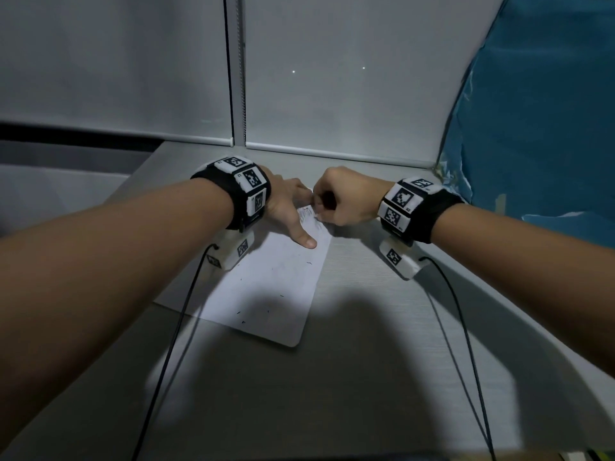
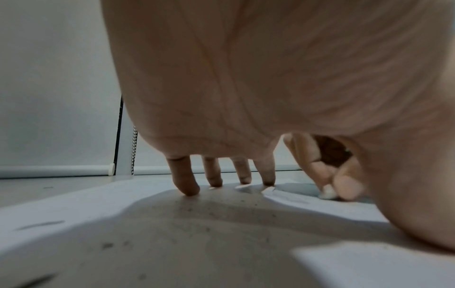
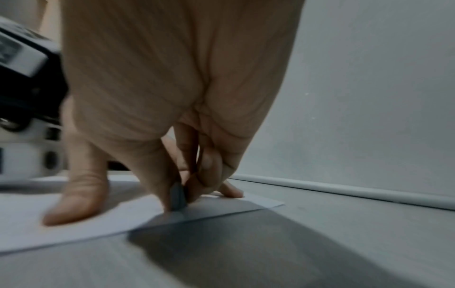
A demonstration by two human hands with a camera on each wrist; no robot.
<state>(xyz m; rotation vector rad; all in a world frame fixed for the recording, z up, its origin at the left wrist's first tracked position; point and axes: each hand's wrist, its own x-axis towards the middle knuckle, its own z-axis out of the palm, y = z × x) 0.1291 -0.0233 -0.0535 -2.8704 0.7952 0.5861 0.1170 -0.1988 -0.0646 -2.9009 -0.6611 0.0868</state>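
A white sheet of paper [image 1: 273, 287] with small dark specks lies on the grey table [image 1: 382, 327]. My left hand [image 1: 293, 214] presses it flat, fingers straight and spread, fingertips [image 2: 189, 188] on the sheet and thumb [image 3: 76, 196] stretched toward me. My right hand [image 1: 321, 204] is curled over the paper's far right corner. It pinches a small grey eraser [image 3: 177, 196] between thumb and fingers, its tip on the paper [image 3: 74, 231]. In the left wrist view the eraser [image 2: 328, 192] looks pale and blurred.
Grey roller blinds [image 1: 332, 78] close off the back of the table, with a bead chain [image 2: 134, 152] hanging between them. A blue cloth [image 1: 539, 121] stands at the right. Two black cables [image 1: 173, 344] run from my wrists toward the near edge.
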